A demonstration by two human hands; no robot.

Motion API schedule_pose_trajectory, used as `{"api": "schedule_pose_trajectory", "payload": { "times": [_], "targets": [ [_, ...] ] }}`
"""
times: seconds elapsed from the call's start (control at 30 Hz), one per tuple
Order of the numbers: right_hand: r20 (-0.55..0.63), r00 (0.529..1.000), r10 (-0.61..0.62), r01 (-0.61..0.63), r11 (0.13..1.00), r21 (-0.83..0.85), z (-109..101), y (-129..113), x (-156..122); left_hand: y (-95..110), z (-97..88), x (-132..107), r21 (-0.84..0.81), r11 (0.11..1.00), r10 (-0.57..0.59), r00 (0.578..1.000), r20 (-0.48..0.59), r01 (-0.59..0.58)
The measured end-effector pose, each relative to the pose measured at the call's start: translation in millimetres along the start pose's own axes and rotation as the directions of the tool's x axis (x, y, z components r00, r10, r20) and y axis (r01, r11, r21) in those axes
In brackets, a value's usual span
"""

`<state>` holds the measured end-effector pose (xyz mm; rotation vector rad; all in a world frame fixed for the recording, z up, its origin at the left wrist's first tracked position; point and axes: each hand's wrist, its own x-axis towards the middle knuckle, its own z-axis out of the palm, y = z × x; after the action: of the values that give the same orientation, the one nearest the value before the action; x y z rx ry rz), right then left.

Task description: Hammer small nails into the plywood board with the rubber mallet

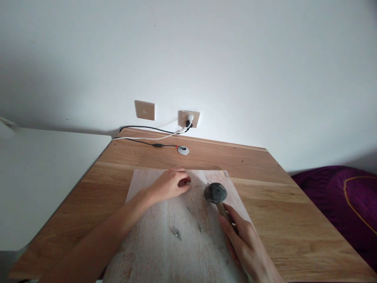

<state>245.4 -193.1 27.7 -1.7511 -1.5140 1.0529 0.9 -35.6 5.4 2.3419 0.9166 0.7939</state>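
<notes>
A whitewashed board (159, 251) lies on the wooden table. My left hand (171, 184) rests near the board's far edge, thumb and fingertips pinched on a small nail (189, 183) that is mostly hidden. My right hand (243, 237) is closed around the wooden handle of a mallet (215, 193) with a dark round head, which is over the right part of the board. Small nail-like bits (198, 184) show between my left fingertips and the mallet head. A little pile of nails (176, 232) lies nearer to me, with a loose nail (200, 227) to its right.
Behind the board, black and white cables (147, 138) run across the table (265, 212) to a wall socket (194, 118). A round cable grommet (183, 150) sits in the tabletop. To the left is a white surface (53, 173), to the right a purple cushion (330, 196).
</notes>
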Motion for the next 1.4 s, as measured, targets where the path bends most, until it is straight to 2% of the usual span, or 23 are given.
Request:
{"api": "schedule_pose_trajectory", "payload": {
  "times": [0.1,0.2,0.37,0.47,0.67,1.07,1.23,1.4],
  "targets": [
    [0.086,0.995,0.049,-0.054,0.997,0.062,1.3,-14.3,2.2,-0.1,-0.2,-1.6,0.019,0.999,-0.050,0.999,-0.009,0.051],
    [0.139,0.990,0.009,-0.027,0.991,0.130,4.7,-34.9,10.3,-2.8,-0.8,-2.5,-0.002,0.998,-0.060,0.998,0.001,0.060],
    [0.170,0.985,-0.038,0.028,0.998,0.061,18.0,-55.6,30.9,-6.7,-2.9,-4.2,-0.074,0.996,-0.045,0.999,0.017,0.047],
    [0.172,0.985,-0.021,0.012,0.998,0.056,23.3,-57.4,36.1,-7.1,-3.0,-5.5,-0.095,0.994,-0.049,0.998,0.028,0.051],
    [0.030,0.998,-0.055,0.051,0.993,0.105,20.9,-65.3,29.1,-7.3,0.7,-4.2,-0.079,0.993,-0.093,0.996,0.011,0.093],
    [0.102,0.995,-0.007,-0.007,0.991,0.131,21.8,-54.9,27.7,-1.1,0.9,-1.0,-0.084,0.991,-0.104,0.994,0.013,0.105],
    [0.155,0.988,0.007,-0.021,0.996,0.088,17.6,-59.6,27.8,-0.5,1.5,0.4,-0.060,0.994,-0.091,0.995,0.028,0.093],
    [0.131,0.991,-0.015,0.011,0.999,0.033,15.2,-67.1,28.9,-2.2,0.5,-1.0,-0.093,0.990,-0.104,0.994,0.044,0.107]
  ]
}}
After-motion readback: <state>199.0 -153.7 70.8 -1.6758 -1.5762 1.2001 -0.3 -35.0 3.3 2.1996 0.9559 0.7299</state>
